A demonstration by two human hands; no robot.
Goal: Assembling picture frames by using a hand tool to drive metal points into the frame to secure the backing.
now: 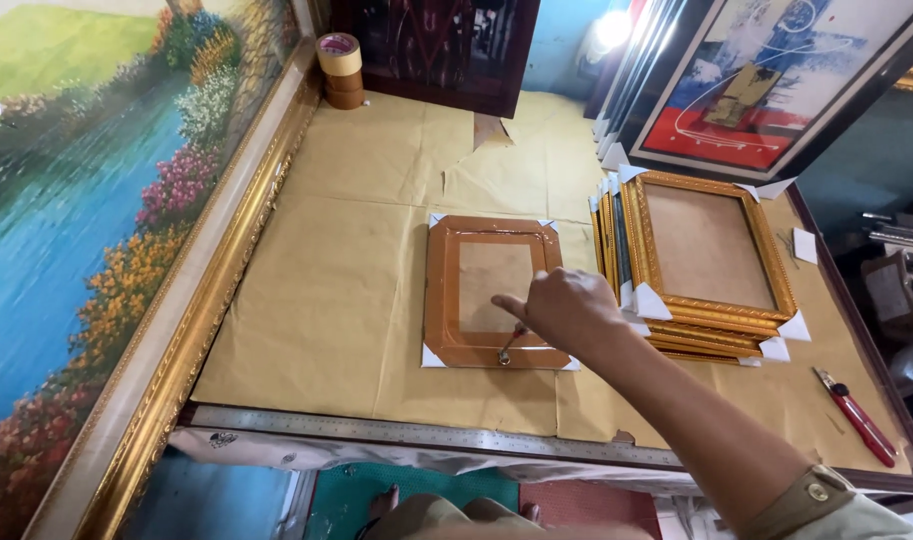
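Note:
My right hand (566, 310) reaches in from the lower right over a small brown picture frame (442, 290) lying flat on the paper-covered table. The fingers are curled around a thin metal tool (506, 350) whose tip rests on the frame's near edge. My index finger is stretched toward the frame's glass centre. White card corners protect the frame's corners. My left hand is out of sight.
A stack of gold frames (706, 250) lies just right of my hand. A large landscape painting in a gold frame (216, 270) leans along the left. Tape rolls (339, 65) stand at the back. A red-handled tool (856, 415) and a metal ruler (426, 432) lie near the front edge.

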